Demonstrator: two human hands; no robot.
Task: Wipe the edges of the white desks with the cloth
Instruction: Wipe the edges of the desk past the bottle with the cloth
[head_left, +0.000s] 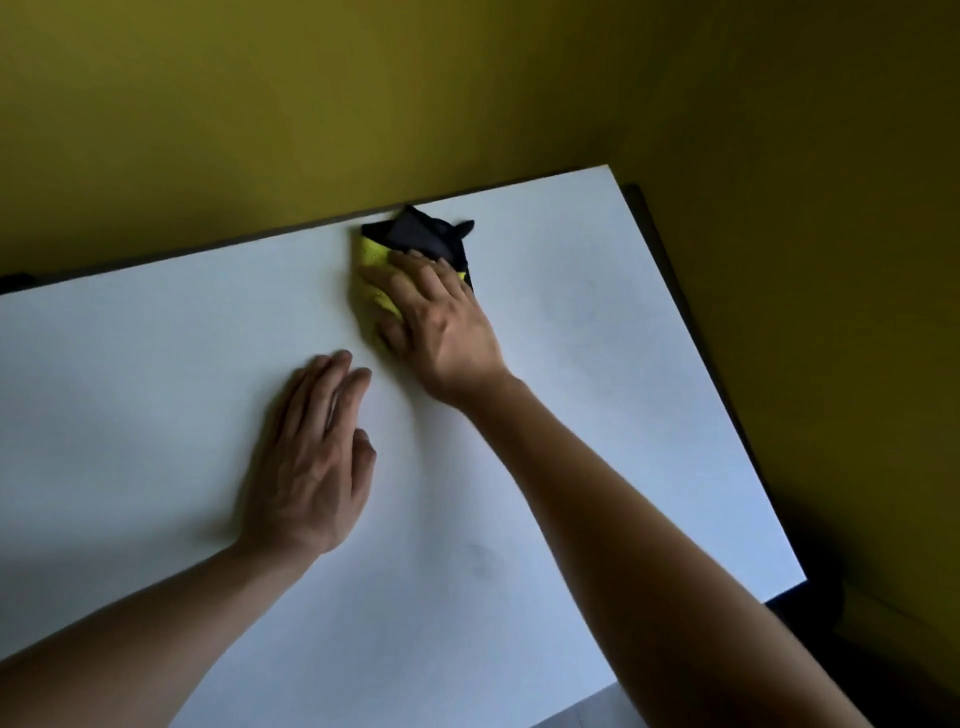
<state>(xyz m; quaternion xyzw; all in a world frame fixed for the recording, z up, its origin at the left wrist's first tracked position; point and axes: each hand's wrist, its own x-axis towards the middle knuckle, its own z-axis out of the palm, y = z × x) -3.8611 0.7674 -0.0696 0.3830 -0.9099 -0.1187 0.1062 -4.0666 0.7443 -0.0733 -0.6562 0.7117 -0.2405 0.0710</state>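
Observation:
A white desk (156, 389) fills most of the view, its far edge running along a yellow wall. A yellow and black cloth (410, 244) lies at that far edge, near its middle. My right hand (441, 327) presses flat on the cloth with straight fingers, covering its near part. My left hand (311, 462) rests flat on the bare desk top, nearer to me and left of the right hand, holding nothing.
The yellow wall (467, 93) rises right behind the desk's far edge and continues on the right side. A dark gap and a dark object (810, 587) lie beyond the desk's right edge. The desk's near edge shows at the bottom.

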